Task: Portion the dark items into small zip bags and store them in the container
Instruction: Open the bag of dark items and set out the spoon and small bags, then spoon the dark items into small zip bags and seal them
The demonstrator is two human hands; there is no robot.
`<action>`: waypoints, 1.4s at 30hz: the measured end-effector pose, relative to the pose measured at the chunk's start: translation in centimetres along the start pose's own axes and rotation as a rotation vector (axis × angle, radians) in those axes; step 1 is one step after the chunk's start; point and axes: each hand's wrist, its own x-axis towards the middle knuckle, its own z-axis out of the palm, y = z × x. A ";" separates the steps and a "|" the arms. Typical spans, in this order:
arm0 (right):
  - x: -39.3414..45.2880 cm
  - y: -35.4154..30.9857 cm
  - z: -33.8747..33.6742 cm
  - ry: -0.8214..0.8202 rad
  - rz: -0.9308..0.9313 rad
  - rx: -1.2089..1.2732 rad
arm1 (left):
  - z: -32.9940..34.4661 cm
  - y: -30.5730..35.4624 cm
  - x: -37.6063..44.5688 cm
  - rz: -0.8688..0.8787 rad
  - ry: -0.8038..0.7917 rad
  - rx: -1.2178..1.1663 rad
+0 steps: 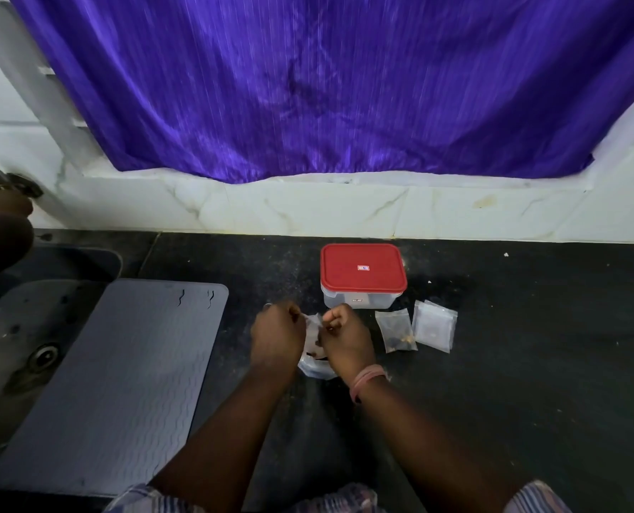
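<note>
Left hand and right hand are both pinching a small bag, just in front of the red-lidded container.

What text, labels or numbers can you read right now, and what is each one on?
No text can be read here.
Small sticker on the container's red lid: red and blue, too small and blurred to read.
Small label on the container's clear front wall: too blurred to read.
Small zip bags: no print visible.
</note>
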 end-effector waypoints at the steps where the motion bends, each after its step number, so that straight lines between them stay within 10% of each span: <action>1: 0.2 0.1 -0.2 -0.030 0.003 0.039 | 0.1 -0.1 0.0 0.023 -0.002 0.010; 9: 1.6 4.1 -4.4 0.191 0.081 -0.602 | 0.0 -1.9 0.4 0.016 0.046 -0.032; 16: 1.7 4.0 -3.5 0.026 0.138 -0.410 | 0.1 -1.7 0.4 0.099 0.237 -0.054; 26: 1.1 3.3 -3.8 -0.294 -0.077 -0.479 | 4.5 -3.6 -0.6 -0.231 -0.078 -0.004; 35: 0.8 3.1 -5.3 -0.031 -0.518 -0.717 | 6.1 -4.5 0.0 -0.346 -0.007 -0.130; 42: -0.5 5.1 -3.9 -0.071 -0.453 -0.745 | 7.4 -4.6 0.5 -0.499 -0.038 -0.296</action>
